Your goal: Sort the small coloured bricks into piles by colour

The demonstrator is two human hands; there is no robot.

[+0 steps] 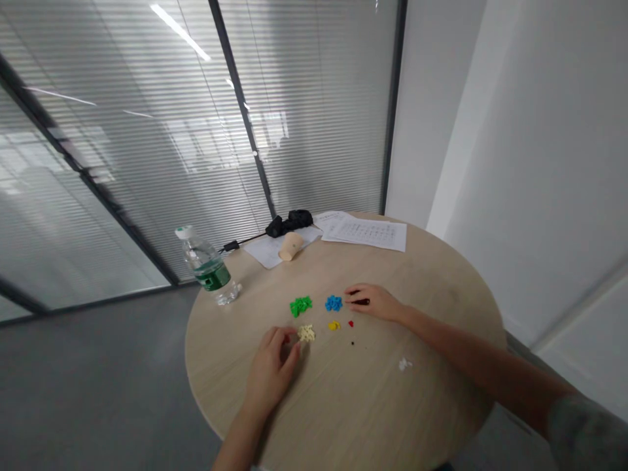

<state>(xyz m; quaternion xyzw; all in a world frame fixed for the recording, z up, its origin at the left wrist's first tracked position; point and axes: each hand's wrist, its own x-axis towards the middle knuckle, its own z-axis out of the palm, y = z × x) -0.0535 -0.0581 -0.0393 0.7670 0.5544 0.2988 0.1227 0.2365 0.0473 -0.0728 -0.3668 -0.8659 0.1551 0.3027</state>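
Observation:
Small piles of beads lie on the round wooden table [441, 288]: a green pile [301, 305], a blue pile [333, 303], a cream pile [307, 333], a few yellow beads [334, 325] and a red bead [351, 323]. My left hand [272, 373] rests on the table with curled fingers touching the cream pile. My right hand [373, 302] lies just right of the blue pile, fingers pinched over some dark red beads [362, 301]. A single dark bead [352, 343] sits nearer me.
A water bottle [206, 267] stands at the table's left edge. A tipped paper cup [290, 246], sheets of paper [366, 231] and a black object with a cable [289, 222] lie at the far side. A small white scrap [405, 364] lies right. Glass partitions stand behind.

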